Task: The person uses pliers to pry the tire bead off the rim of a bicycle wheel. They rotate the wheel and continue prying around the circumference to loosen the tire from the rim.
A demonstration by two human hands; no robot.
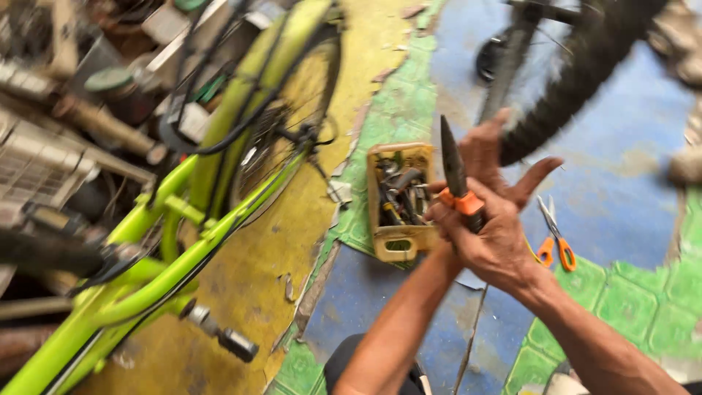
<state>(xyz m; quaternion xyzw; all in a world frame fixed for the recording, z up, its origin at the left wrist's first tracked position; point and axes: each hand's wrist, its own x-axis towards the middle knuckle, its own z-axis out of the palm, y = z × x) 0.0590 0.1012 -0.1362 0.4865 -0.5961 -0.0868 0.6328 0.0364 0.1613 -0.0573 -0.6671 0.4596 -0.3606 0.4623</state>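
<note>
Orange handles and long dark pointed jaws make up the pliers (456, 175). They stand upright, tips up, in front of the person, just right of the tool tray. The right hand (488, 241) is wrapped tight around the orange grip. The left hand (504, 157) sits behind the pliers with its fingers spread open, and I cannot tell if it holds anything. The tan plastic tray (398, 238) lies on the floor, full of dark metal tools. Orange-handled scissors (554, 238) lie on the floor to the right. The floor (621, 197) is painted blue, green and yellow, with chipped patches. A bright green bicycle (183, 241) stands on the left. A knobby black tire (585, 66) is above the hands.
</note>
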